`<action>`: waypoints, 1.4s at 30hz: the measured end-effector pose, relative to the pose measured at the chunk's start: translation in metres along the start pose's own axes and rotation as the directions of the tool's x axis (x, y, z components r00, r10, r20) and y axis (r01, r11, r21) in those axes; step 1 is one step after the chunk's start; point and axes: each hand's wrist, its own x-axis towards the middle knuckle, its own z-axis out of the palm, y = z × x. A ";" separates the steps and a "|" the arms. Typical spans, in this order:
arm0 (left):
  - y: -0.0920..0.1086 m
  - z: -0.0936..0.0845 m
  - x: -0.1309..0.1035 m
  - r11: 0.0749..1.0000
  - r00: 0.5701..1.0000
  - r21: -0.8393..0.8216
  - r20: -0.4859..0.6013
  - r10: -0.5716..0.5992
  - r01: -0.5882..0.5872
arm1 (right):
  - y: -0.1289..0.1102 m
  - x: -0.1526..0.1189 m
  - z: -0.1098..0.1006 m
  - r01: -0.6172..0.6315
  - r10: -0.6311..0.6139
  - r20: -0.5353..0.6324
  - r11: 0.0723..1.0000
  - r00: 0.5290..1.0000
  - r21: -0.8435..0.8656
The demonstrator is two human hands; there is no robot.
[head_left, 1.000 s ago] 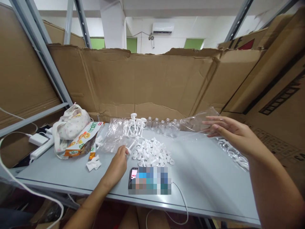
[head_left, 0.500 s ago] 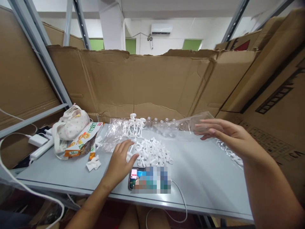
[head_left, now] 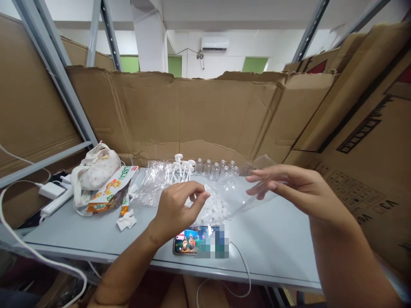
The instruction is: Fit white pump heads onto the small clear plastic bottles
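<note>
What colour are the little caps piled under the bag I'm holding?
White, all of them: the caps show best in the head view, partly through the clear bag.

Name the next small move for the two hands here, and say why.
Probably part the mouth of the clear plastic bag: the right hand holds one edge in the air, and the left hand pinches at the other edge just above the pile of white caps, so both seem set to open it.
</note>
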 end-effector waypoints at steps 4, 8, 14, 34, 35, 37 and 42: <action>-0.005 -0.001 -0.002 0.995 0.999 0.090 -0.026 -0.034 0.036 | 0.011 0.007 0.000 -0.071 0.068 -0.135 0.997 0.989 -0.017; -0.016 -0.006 -0.002 0.976 0.974 -0.099 -0.092 -0.205 0.196 | 0.039 0.011 -0.006 -0.115 0.143 -0.246 0.986 0.959 0.121; -0.035 0.003 -0.008 0.892 0.931 -0.329 -0.082 -0.355 0.311 | 0.070 0.001 0.018 -0.198 0.240 -0.109 0.933 0.965 0.302; -0.066 0.013 -0.004 0.881 0.930 -0.325 -0.006 -0.366 0.345 | 0.092 0.001 0.079 -0.391 0.437 -0.004 0.808 0.899 0.440; -0.068 0.012 -0.007 0.865 0.919 -0.312 0.090 -0.385 0.393 | 0.095 0.003 0.077 -0.378 0.449 -0.052 0.804 0.892 0.460; -0.071 0.011 -0.015 0.838 0.855 -0.239 0.314 -0.412 0.491 | 0.098 0.006 0.071 -0.335 0.465 -0.163 0.800 0.870 0.498; -0.079 0.010 -0.027 0.801 0.770 -0.179 0.457 -0.446 0.571 | 0.102 0.009 0.065 -0.263 0.437 -0.189 0.777 0.879 0.572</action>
